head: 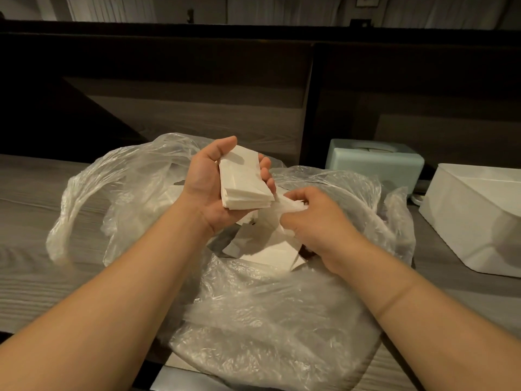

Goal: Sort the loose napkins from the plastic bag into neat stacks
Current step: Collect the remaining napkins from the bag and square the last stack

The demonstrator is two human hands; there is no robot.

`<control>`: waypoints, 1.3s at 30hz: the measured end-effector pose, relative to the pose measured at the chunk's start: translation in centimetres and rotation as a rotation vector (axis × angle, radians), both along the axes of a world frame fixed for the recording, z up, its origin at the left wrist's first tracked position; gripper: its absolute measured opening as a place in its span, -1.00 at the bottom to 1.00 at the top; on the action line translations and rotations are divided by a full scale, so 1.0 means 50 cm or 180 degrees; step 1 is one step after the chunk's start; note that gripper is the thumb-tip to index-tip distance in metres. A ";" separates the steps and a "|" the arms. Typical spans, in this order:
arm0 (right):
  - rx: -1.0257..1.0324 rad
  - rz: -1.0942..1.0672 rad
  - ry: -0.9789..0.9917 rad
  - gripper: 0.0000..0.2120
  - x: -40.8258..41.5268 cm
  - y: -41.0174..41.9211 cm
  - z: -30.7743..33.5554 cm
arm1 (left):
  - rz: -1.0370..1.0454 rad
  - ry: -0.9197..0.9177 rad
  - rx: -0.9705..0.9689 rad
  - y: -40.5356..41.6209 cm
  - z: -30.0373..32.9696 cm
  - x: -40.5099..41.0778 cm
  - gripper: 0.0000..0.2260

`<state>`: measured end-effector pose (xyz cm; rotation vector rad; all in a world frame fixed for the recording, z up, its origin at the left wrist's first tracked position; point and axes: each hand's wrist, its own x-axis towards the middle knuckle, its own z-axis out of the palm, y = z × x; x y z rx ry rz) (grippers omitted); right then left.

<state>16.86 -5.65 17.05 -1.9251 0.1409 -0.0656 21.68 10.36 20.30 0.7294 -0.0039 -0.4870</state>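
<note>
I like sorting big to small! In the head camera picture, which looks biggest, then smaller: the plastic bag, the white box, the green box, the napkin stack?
1. plastic bag
2. white box, partly cut off
3. green box, farther away, so unsure
4. napkin stack in the left hand

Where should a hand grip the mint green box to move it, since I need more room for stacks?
Grip the mint green box from above, across its near and far long sides. It sits flat on the table; the white container stands close on its right.
</note>
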 end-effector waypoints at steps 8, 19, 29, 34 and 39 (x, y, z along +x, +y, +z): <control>-0.0423 -0.0174 -0.0698 -0.94 0.021 -0.019 -0.013 | -0.0024 0.0023 -0.0013 0.000 -0.001 -0.001 -0.59; -0.1386 -0.0410 -0.1138 -0.93 0.040 -0.059 -0.015 | -0.0114 0.0008 0.0026 -0.005 -0.003 -0.001 -0.58; -0.1148 -0.0664 -0.1998 -0.93 0.030 -0.061 0.006 | -0.0114 0.0000 0.0184 -0.006 -0.007 0.001 -0.48; -0.1609 -0.0328 -0.1239 -0.97 0.038 -0.069 -0.006 | -0.0199 0.0038 0.0284 -0.002 -0.007 0.000 -0.45; -0.1186 -0.0625 -0.1450 -0.92 0.039 -0.080 0.007 | -0.0243 0.0030 0.0312 -0.005 -0.005 -0.006 -0.54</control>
